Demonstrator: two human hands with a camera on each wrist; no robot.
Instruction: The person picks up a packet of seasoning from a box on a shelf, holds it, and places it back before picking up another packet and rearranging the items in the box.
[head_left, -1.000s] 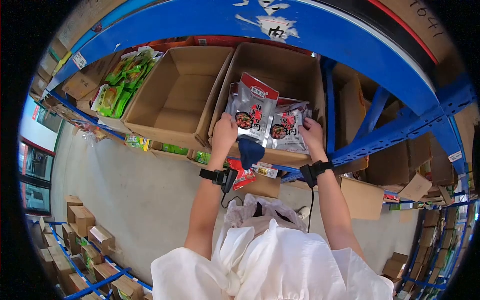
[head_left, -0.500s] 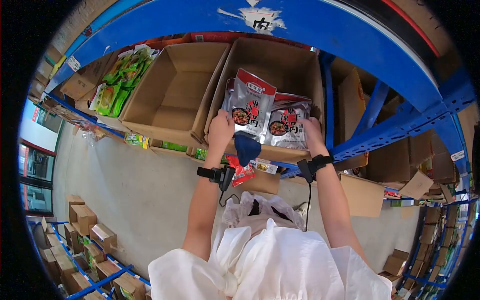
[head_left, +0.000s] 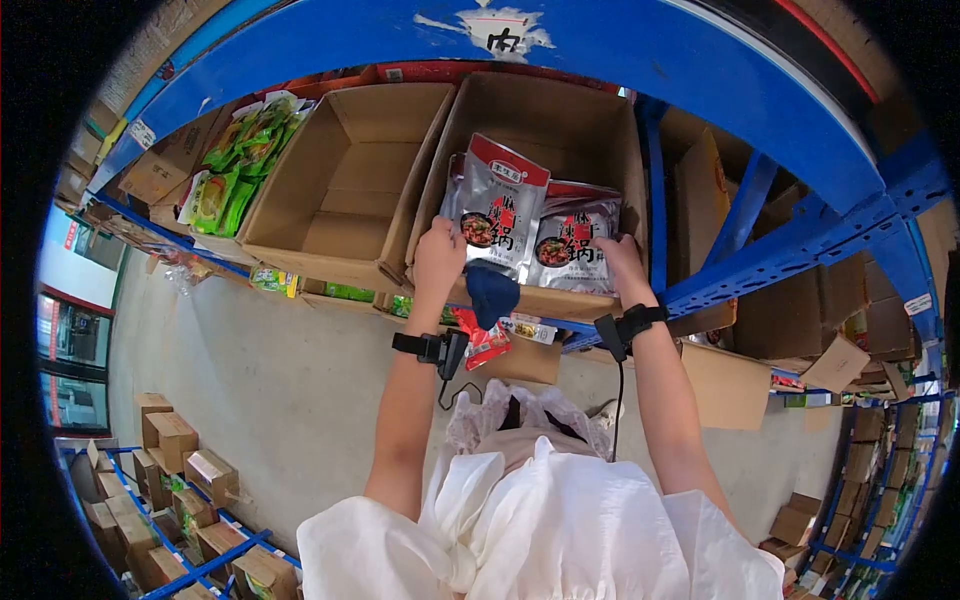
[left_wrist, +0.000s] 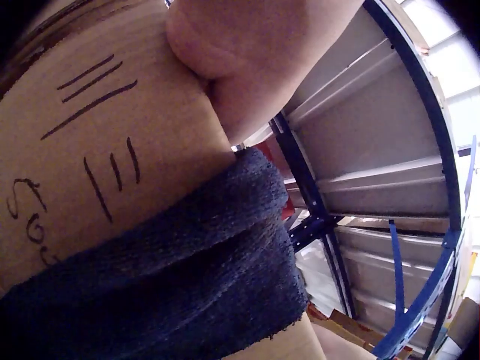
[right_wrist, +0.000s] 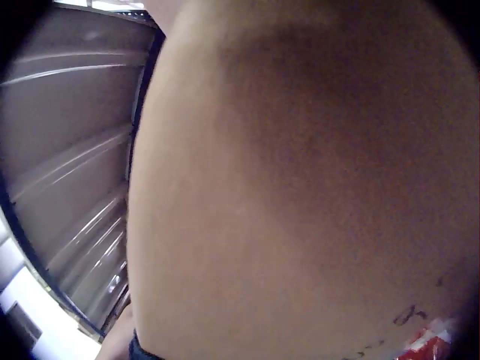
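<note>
Two silver-and-red seasoning pouches with a food picture, the left pouch and the right pouch, lean side by side in an open cardboard box. At the left pouch's lower left edge, my left hand reaches over the box's front and grips it, fingers mostly hidden. My right hand pinches the right edge of the right pouch, thumb in front. Between the hands a dark blue cloth hangs over the box's front; the left wrist view shows this cloth against marked cardboard.
An open cardboard box stands to the left, then green packets. A blue shelf beam crosses above, and a perforated blue brace is at the right. A red packet shows below the box.
The right pouch now sits straighter beside the left one, and my right thumb lies on its edge. My left hand stays at the left pouch; the head view has shifted slightly.
</note>
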